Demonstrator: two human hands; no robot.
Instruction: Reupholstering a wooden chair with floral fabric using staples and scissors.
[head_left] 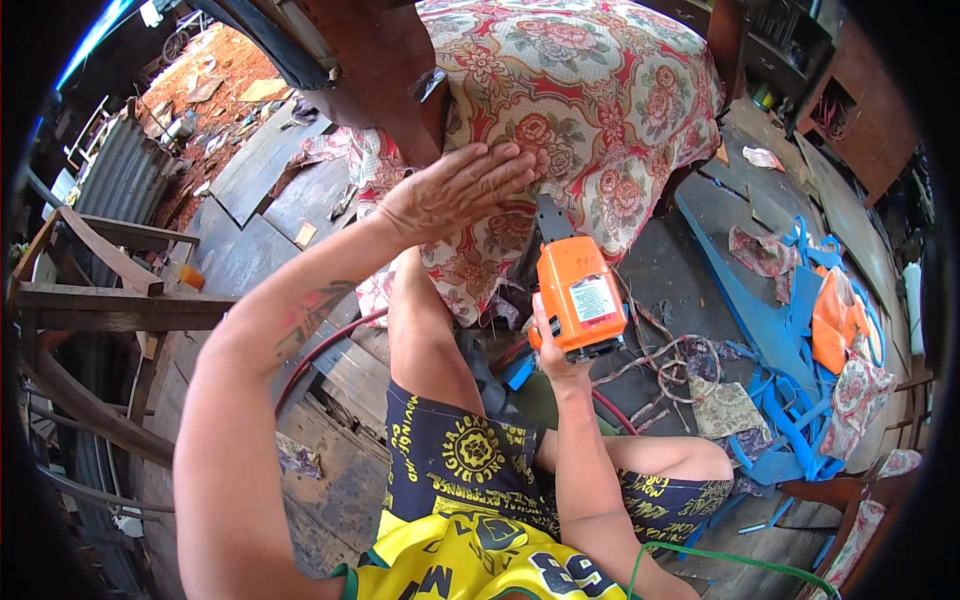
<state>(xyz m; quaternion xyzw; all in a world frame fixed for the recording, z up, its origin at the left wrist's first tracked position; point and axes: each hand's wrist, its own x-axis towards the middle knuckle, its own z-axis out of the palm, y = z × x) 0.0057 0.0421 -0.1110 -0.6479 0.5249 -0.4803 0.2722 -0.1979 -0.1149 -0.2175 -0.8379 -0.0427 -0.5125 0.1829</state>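
Note:
My left hand (465, 190) lies with fingers extended on floral upholstery fabric (580, 60), beside a dark wooden leg of the furniture piece (390, 75). My right hand (555, 340) grips an orange staple gun (580, 290) from below, its dark nose (550, 215) at the fabric's lower part, just below and right of my left hand; whether it touches the cloth I cannot tell. A red hose (330, 345) runs across the floor behind my legs and under the tool.
Wooden chair frames (120, 305) and corrugated metal (145, 170) stand at left. At right lie tangled cords (660, 350), blue strips (780, 390), fabric scraps (730, 400) and an orange bag (840, 320). A wooden cabinet (860, 110) stands at upper right; another wooden frame (850, 510) is at lower right.

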